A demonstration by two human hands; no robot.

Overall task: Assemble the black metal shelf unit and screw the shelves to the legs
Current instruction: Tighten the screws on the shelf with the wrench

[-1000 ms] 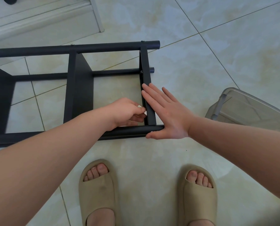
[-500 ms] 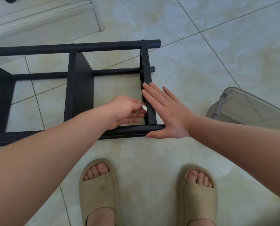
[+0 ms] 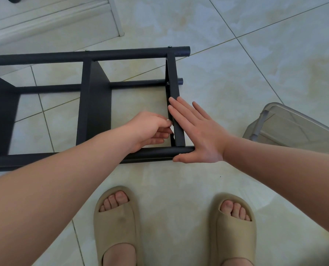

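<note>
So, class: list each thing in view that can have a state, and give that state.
shelf unit: lying on its side on the floor.
left hand: fingers curled at the end shelf's inner face.
right hand: flat against its outer face.
sandals: worn.

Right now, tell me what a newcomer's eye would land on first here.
The black shelf unit lies on its side across the tiled floor, filling the left and middle of the view. At its rightmost end shelf, the right hand presses flat against the outer face, while the left hand has curled fingers at the inner face, near the closest leg. Below, two beige slides point towards it.
</note>
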